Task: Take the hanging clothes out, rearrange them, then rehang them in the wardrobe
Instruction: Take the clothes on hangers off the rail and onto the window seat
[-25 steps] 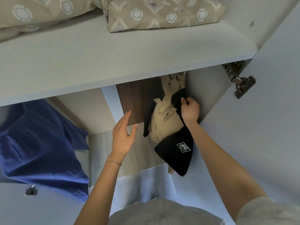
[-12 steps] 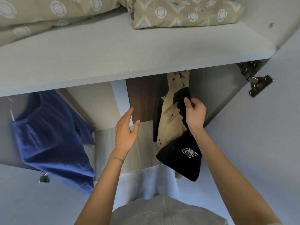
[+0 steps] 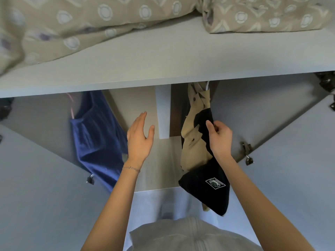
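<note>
A beige buttoned garment (image 3: 194, 140) hangs in the right compartment of the wardrobe, under the shelf. A black garment (image 3: 208, 189) with a small white-and-green patch hangs against it. My right hand (image 3: 220, 136) pinches the black fabric near its upper part. My left hand (image 3: 140, 138) is raised with straight fingers in front of the white middle divider (image 3: 163, 113), holding nothing. A blue garment (image 3: 97, 140) hangs on a pink hanger (image 3: 71, 107) in the left compartment.
Patterned beige bedding (image 3: 90, 20) lies on the white shelf (image 3: 163, 58) above. Both wardrobe doors stand open, the left door (image 3: 36, 187) and the right door (image 3: 299, 160), with metal hinges (image 3: 246, 151) on the sides. My grey top (image 3: 190, 236) fills the bottom edge.
The view has tilted, so the shelf and bedding fill more of the frame. My right hand has slid slightly down the black garment, still pinching it. My left hand stays raised and empty.
</note>
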